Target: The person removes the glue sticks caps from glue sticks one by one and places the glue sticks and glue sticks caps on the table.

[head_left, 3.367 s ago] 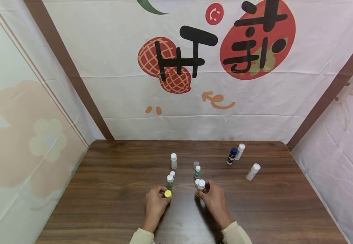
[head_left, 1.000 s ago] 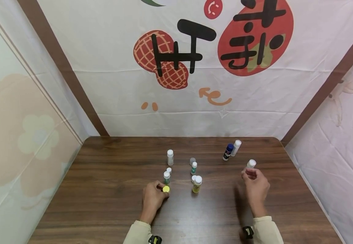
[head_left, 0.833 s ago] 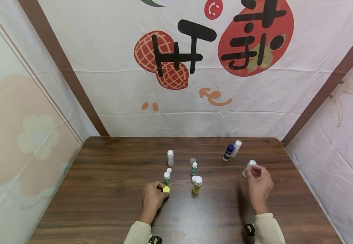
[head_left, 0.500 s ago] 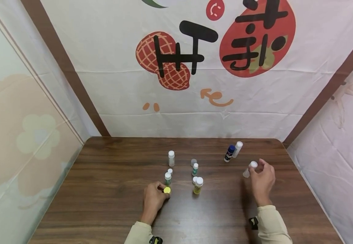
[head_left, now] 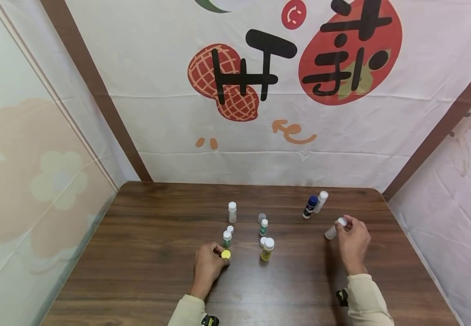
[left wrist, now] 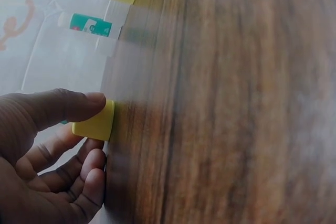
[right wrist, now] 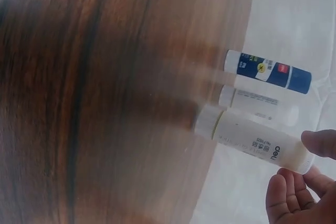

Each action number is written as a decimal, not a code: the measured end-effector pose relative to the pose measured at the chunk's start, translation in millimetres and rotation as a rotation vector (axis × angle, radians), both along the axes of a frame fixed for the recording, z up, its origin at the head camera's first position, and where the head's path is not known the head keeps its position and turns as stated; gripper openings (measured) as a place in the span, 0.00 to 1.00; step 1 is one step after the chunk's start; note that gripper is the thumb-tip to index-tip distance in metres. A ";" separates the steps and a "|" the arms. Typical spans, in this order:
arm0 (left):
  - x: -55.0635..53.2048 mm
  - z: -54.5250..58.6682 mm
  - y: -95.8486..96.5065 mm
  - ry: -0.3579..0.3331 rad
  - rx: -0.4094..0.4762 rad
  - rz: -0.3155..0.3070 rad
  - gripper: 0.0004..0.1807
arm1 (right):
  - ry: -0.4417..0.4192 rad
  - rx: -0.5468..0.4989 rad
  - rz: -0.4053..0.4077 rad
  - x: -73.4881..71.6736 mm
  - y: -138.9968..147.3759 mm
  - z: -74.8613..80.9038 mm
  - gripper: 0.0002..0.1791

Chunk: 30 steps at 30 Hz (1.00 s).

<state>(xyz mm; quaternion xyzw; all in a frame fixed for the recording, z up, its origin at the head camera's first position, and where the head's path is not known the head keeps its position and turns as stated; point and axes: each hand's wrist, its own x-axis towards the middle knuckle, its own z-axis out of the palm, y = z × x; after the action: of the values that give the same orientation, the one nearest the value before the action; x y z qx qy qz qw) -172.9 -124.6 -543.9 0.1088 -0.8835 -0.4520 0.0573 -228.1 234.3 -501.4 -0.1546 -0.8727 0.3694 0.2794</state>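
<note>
Sleeves (head_left: 368, 299): pale cuffs stretch over the bench (head_left: 137, 280), with a dark strap (head_left: 342, 297) at each wrist.
Left hand (head_left: 208, 265): narrow grip, thumb and fingertips pinching the yellow cap.
Yellow cap (head_left: 225, 255): low at the bench top, left of the middle, just in front of the green stick.
Yellow stick (head_left: 266, 253): upright between the two hands and clear of both, a white lid (head_left: 263, 242) just behind it.
Right hand (head_left: 354, 242): well out to the right, thumb and curled fingers in a narrow hold on the top end of the deli stick.
Deli stick (right wrist: 249, 137): white, lettered along its side; whether its base touches the bench cannot be told.
Green stick (head_left: 227, 242): white-topped, a small cap (head_left: 230, 229) close behind.
Teal stick (head_left: 264, 229): beyond the yellow stick, a greyish cap (head_left: 262, 218) behind it.
White stick (head_left: 232, 213): upright, farther back.
Blue stick (head_left: 309, 208): far right, beside a second white stick (head_left: 321, 201).
Backdrop (head_left: 170, 122): pale cloth with red, black and orange designs.
</note>
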 end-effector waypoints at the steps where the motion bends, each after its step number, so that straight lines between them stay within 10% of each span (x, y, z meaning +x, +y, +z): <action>1: -0.2 0.0 0.0 -0.001 0.000 -0.003 0.14 | 0.003 -0.002 0.000 0.9 -0.8 1.0 0.15; 30: 6.1 3.0 0.1 -0.027 0.054 0.001 0.21 | 0.081 -0.081 0.221 42.6 -60.2 57.3 0.16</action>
<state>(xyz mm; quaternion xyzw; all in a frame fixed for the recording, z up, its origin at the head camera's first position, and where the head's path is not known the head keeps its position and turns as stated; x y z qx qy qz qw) -166.8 -124.5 -540.9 0.1167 -0.8717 -0.4739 0.0425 -185.6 174.1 -444.1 -0.0537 -0.8567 0.4389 0.2656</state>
